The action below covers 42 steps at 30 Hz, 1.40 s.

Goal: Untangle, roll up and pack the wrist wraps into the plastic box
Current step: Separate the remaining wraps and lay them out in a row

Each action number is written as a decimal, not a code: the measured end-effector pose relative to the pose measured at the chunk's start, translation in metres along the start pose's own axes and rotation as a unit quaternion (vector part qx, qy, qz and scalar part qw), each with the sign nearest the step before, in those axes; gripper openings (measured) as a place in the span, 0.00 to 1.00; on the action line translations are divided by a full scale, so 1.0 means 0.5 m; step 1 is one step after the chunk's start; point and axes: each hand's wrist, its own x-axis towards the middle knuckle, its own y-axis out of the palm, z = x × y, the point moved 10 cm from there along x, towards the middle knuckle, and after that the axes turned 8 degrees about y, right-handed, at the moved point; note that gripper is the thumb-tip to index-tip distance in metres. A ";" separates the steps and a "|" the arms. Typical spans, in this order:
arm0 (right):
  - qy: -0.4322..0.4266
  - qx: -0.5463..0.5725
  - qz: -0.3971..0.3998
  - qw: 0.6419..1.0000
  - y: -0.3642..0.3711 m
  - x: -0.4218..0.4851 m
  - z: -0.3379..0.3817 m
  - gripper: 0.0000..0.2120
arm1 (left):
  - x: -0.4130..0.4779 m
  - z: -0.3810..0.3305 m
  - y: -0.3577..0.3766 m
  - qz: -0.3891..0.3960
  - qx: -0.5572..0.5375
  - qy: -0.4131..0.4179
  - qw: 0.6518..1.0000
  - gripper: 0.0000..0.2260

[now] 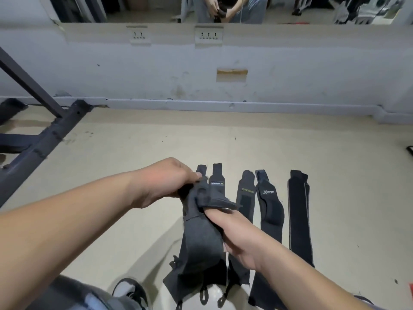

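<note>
I hold a grey wrap [201, 238] up in front of me, above the floor [111, 153]. My left hand [169, 182] pinches its upper end, fingers curled tight and thumb pressed on the bunched cloth. My right hand [237, 233] grasps it lower down, fingers closed round the band and thumb tucked under a folded flap. The rest of the band hangs down towards my shoe [131, 289], with thin loops dangling from its bottom edge. I can read no writing on it.

Four more wraps lie flat on the floor, side by side and lengthwise away from me. The labelled wrap [218, 182], just beyond my left fingers, has a small patch with pale lettering too small to read. To its right, the green-lettered wrap [247, 193] carries yellow-green print running across it, which I cannot make out. Next comes the XTEP wrap [268, 198], with "XTEP" in white letters near its far end. Farthest right, a little apart, lies the striped wrap [299, 215], plain dark with a pale line down each long edge and no writing I can see.

A dark metal frame [40, 139] stands to my left. The wall ahead has wall sockets [209, 35] below a mirror [223, 10].
</note>
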 end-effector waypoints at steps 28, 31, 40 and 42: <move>-0.028 0.150 -0.033 0.988 -0.068 -0.028 0.065 0.26 | 0.000 0.019 -0.081 -0.049 0.266 0.059 0.961 0.07; -0.066 0.182 -0.005 0.981 -0.053 -0.019 0.093 0.32 | -0.018 -0.026 0.015 0.021 0.215 0.113 0.970 0.21; -0.059 0.304 0.049 0.950 0.015 -0.012 0.093 0.21 | -0.017 -0.105 0.093 0.003 0.081 0.197 0.977 0.14; -0.059 0.302 0.065 0.949 0.012 -0.016 0.104 0.32 | -0.013 -0.114 0.094 0.000 0.085 0.209 0.974 0.07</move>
